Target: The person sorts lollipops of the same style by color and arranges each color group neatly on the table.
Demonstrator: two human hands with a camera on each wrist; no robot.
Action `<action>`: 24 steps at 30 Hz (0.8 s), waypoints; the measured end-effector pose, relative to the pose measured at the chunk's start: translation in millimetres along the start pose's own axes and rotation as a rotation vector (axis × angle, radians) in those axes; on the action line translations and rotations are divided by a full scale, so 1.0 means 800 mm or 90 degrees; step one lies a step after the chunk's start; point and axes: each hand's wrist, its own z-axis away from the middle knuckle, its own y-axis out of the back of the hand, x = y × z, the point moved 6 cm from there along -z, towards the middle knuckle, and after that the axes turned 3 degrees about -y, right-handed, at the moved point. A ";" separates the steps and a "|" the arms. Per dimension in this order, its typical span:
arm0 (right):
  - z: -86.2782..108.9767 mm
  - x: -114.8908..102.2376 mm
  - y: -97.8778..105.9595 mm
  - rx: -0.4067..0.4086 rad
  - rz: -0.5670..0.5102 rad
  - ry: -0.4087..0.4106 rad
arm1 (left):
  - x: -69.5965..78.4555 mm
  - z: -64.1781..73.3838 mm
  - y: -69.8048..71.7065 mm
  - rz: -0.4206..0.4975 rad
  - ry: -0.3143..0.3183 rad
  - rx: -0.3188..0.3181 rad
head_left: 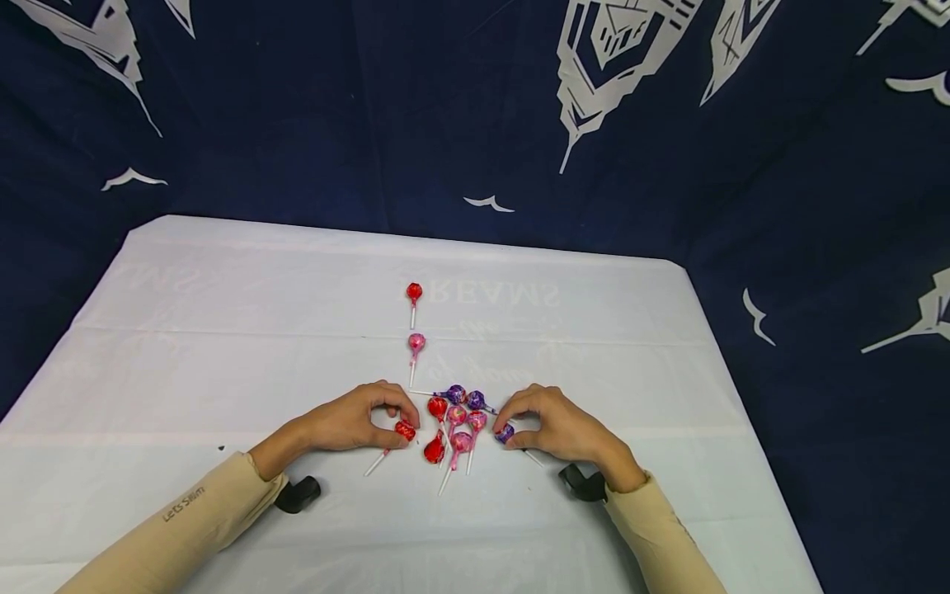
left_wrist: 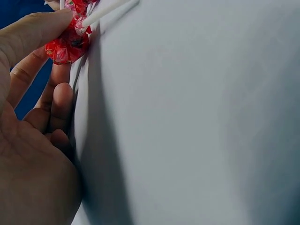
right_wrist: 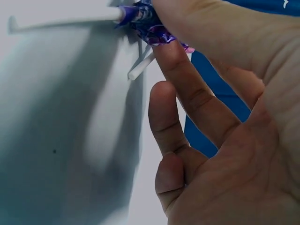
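Observation:
My left hand (head_left: 374,418) pinches a red-wrapped lollipop (head_left: 405,430) between thumb and fingers, its white stick slanting down toward me. In the left wrist view the crinkled red wrapper (left_wrist: 68,47) sits at the thumb tip. Across the pile, my right hand (head_left: 552,422) pinches a purple lollipop (head_left: 505,433) by its head; its stick points out under the palm. The purple wrapper (right_wrist: 154,30) shows below the thumb in the right wrist view. Between both hands lie several lollipops: red ones (head_left: 434,450), pink ones (head_left: 461,443) and purple ones (head_left: 455,394), heads close together.
Beyond the pile, a pink lollipop (head_left: 416,341) and a red lollipop (head_left: 414,291) lie in a line, sticks toward me. A white cloth (head_left: 245,346) covers the table. Dark blue patterned fabric (head_left: 356,115) hangs behind it.

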 end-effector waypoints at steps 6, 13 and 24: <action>0.000 0.003 0.000 0.008 0.000 -0.013 | 0.001 -0.001 0.000 0.006 -0.009 0.005; 0.001 0.002 -0.001 0.015 0.002 -0.006 | 0.001 0.001 0.005 0.009 -0.006 0.025; 0.000 0.003 -0.002 0.017 -0.005 -0.009 | -0.004 -0.004 0.035 0.012 0.009 0.086</action>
